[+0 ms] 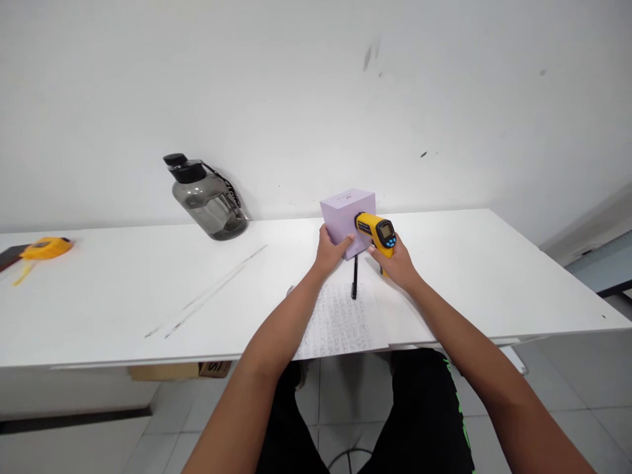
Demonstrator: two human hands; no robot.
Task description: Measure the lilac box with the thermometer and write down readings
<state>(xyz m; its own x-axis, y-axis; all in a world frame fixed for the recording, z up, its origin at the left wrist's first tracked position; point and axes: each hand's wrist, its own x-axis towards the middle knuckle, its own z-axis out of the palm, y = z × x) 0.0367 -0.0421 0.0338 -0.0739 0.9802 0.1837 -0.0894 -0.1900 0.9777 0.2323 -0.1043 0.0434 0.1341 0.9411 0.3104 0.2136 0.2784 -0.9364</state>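
My left hand (332,251) grips a pale purple box (340,220) by its lower left side, thumb across the front face. The box is tilted a little on the white table. In my right hand (399,263) is a yellow and black infrared thermometer gun (369,224), held by its handle. Its nose is at the box's front, touching or very close to it; I cannot tell which. The small screen and blue buttons face me. Just below the box lies a black pen (354,280), partly over a sheet of paper (340,322) covered in writing.
A grey see-through water bottle (210,204) with a black lid stands near the wall to the left. At the far left is a yellow tape measure (47,248) beside a dark flat object (10,255). The white table (123,296) ends close to my legs. A cardboard box (168,372) sits underneath.
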